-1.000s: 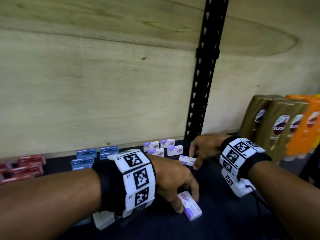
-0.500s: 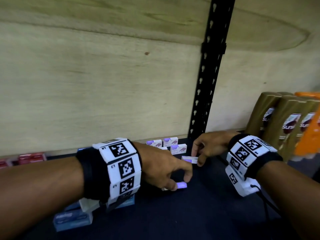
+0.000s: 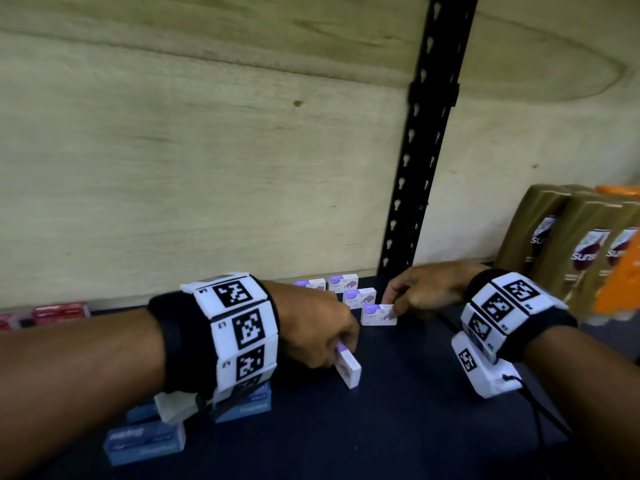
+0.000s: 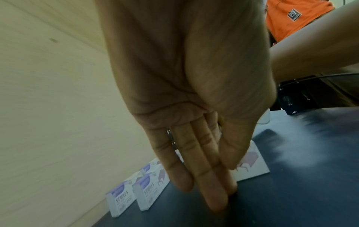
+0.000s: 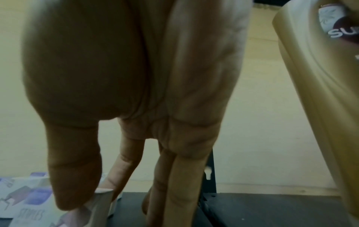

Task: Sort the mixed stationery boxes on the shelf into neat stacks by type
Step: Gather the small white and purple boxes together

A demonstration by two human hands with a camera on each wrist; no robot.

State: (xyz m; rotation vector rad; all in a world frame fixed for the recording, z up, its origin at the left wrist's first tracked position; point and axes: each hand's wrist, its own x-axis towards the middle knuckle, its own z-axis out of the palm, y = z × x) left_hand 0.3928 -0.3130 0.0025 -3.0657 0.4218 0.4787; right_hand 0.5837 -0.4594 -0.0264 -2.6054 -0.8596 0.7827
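Note:
On the dark shelf (image 3: pixel 381 431) my left hand (image 3: pixel 341 351) pinches a white and purple staples box (image 3: pixel 349 370), tipped up on its long edge; in the left wrist view my thumb presses this box (image 4: pixel 252 164). My right hand (image 3: pixel 393 306) pinches a second staples box (image 3: pixel 378 315) by its right end, upright and face forward; thumb and forefinger hold its corner (image 5: pixel 101 199). Behind stand three more purple staples boxes (image 3: pixel 360 296). Blue boxes (image 3: pixel 145 441) lie under my left wrist. Red boxes (image 3: pixel 60 311) sit far left.
A black slotted upright (image 3: pixel 422 168) stands against the plywood back wall (image 3: pixel 173 168), just behind my right hand. Gold shampoo bottles (image 3: pixel 585 251) and an orange bottle (image 3: pixel 620 275) crowd the right end of the shelf.
My left hand has picked the flat-lying purple box up and stood it on edge. My right hand has raised its box from flat to upright beside the back group.

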